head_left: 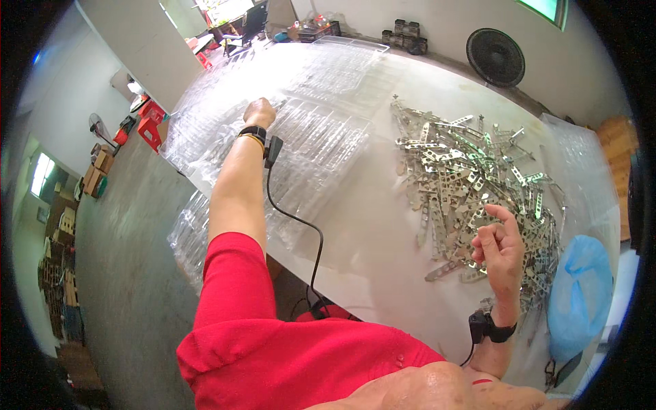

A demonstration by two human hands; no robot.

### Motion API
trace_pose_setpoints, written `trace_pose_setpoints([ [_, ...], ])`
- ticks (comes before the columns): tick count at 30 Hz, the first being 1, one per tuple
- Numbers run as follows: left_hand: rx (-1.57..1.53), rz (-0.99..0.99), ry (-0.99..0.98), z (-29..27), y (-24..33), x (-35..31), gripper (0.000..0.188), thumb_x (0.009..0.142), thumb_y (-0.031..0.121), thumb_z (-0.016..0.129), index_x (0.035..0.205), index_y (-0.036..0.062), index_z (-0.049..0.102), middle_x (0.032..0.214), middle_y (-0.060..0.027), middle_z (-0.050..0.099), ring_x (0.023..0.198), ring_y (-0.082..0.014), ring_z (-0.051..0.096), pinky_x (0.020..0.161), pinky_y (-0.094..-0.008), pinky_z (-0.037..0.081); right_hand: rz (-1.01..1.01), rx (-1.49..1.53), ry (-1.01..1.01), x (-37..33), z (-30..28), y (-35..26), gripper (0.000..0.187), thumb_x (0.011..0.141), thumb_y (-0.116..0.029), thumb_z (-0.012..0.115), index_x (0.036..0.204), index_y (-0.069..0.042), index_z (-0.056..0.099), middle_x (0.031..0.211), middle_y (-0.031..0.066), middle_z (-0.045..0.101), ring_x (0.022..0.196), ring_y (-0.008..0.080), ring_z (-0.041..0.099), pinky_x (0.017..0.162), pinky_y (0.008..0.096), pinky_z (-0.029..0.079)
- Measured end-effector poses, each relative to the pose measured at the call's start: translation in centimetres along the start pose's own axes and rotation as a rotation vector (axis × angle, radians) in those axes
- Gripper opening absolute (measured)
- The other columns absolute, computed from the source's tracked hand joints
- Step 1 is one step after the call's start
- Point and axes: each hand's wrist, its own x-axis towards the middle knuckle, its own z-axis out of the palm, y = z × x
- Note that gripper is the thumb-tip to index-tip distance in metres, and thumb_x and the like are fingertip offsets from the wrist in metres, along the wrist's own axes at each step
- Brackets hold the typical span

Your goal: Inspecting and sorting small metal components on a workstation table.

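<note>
Two bare hands are spread wide over the white table (369,246). The left hand (260,114) reaches forward over clear plastic trays (321,137), its fingers mostly hidden from view and apparently curled in; whether they grip anything, or touch the plastic, I cannot tell. The trays run beneath and around those fingers, ribbed with narrow slots, and glare washes out the ones beyond the fingertips. The right hand (504,256) is over the nearer part of a heap of perforated metal strips (471,178), index finger (503,212) bent and standing apart from the thumb (486,239), so its fingers are partly open with nothing visible between them. Most of the heap spreads beyond and around these fingers, and a blue plastic bag (581,294) lies to their right. Judging by what shows, much is left: a great many strips lie loose and tangled, in no order. How many tray slots are filled cannot be made out through the shine, so the share already done is uncertain, though the heap suggests the work is far from over
</note>
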Motion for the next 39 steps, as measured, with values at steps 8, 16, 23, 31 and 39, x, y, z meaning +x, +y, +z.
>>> trace_pose_setpoints([
  [8, -0.016, 0.087, 0.028, 0.9, -1.3, 0.7, 0.033, 0.087, 0.016, 0.059, 0.112, 0.0008, 0.073, 0.121, -0.0245, 0.068, 0.117, -0.0366, 0.066, 0.099, -0.0420, 0.053, -0.031, -0.014, 0.004, -0.4, 0.0, -0.7, 0.030, 0.101, -0.008, 0.059, 0.131, -0.006, 0.055, 0.077, 0.0004, 0.061, 0.062, 0.0058, 0.056, 0.057, 0.0207, 0.047],
  [16, -0.068, 0.050, 0.042, -0.5, -0.9, -0.8, 0.034, 0.086, 0.017, 0.058, 0.111, -0.0008, 0.073, 0.120, -0.0267, 0.067, 0.117, -0.0395, 0.064, 0.101, -0.0412, 0.051, -0.097, -0.005, 0.019, -1.7, -0.5, -2.1, 0.030, 0.101, -0.009, 0.060, 0.131, -0.006, 0.055, 0.079, -0.0004, 0.060, 0.065, 0.0051, 0.056, 0.058, 0.0202, 0.047],
  [23, -0.218, 0.387, 0.289, -4.3, 4.1, -2.1, 0.028, 0.081, 0.015, 0.059, 0.101, 0.0036, 0.074, 0.099, -0.0235, 0.073, 0.100, -0.0383, 0.070, 0.091, -0.0427, 0.054, -0.186, 0.046, 0.039, -2.8, -1.3, -4.3, 0.030, 0.101, -0.008, 0.059, 0.131, -0.005, 0.056, 0.078, -0.0004, 0.061, 0.065, 0.0051, 0.056, 0.059, 0.0200, 0.047],
  [31, -0.949, 1.005, 0.061, -16.9, 18.3, -25.2, 0.017, 0.094, 0.014, 0.068, 0.101, -0.0017, 0.068, 0.087, -0.0030, 0.069, 0.082, -0.0086, 0.062, 0.076, -0.0263, 0.052, -0.344, 0.068, 0.195, -5.3, -2.8, -5.7, 0.027, 0.102, -0.009, 0.059, 0.129, -0.005, 0.057, 0.078, 0.0011, 0.063, 0.065, 0.0042, 0.058, 0.058, 0.0188, 0.048],
  [39, -1.667, 1.809, -0.315, -22.1, 19.6, -41.5, 0.009, 0.097, 0.007, 0.058, 0.088, 0.0061, 0.057, 0.081, -0.0066, 0.056, 0.071, -0.0169, 0.056, 0.074, -0.0335, 0.054, -0.492, 0.145, 0.309, -5.9, -5.0, -5.4, 0.024, 0.102, -0.012, 0.060, 0.126, -0.005, 0.057, 0.077, 0.0003, 0.062, 0.063, 0.0039, 0.058, 0.056, 0.0183, 0.049],
])
